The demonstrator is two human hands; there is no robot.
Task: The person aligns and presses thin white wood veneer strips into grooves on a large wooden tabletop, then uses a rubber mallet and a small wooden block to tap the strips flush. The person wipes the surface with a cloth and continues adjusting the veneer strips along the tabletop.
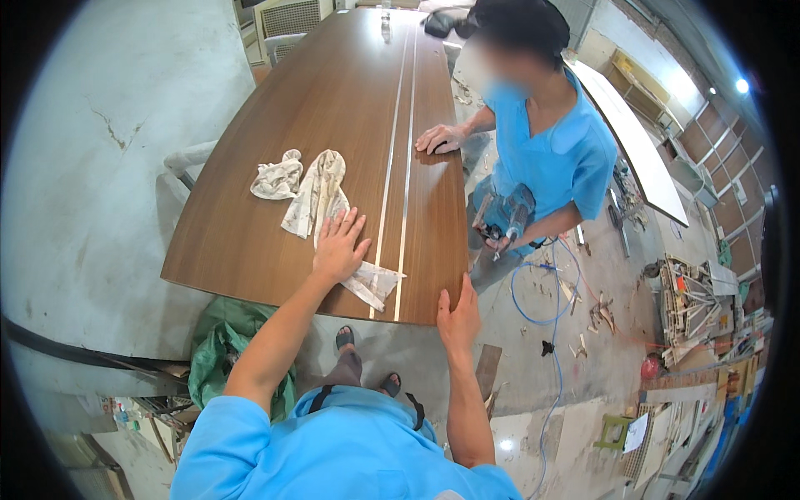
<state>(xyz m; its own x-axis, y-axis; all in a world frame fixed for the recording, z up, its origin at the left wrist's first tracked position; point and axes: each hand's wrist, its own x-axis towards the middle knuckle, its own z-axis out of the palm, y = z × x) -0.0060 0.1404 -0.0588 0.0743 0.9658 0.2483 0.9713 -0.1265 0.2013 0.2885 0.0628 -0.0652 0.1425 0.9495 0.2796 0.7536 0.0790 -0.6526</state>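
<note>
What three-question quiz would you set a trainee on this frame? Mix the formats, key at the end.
1. Which of the person's hands lies spread on the off-white, stained cloth?
2. True or false: two narrow, silvery strips run lengthwise along the brown, wood-grain panel.
3. What does the co-worker in the blue shirt hold in one hand?
A) a wooden mallet
B) a blue power tool
C) a white brush

Key:
1. The left hand; the right hand is at the panel's near right corner.
2. True.
3. B.
</note>
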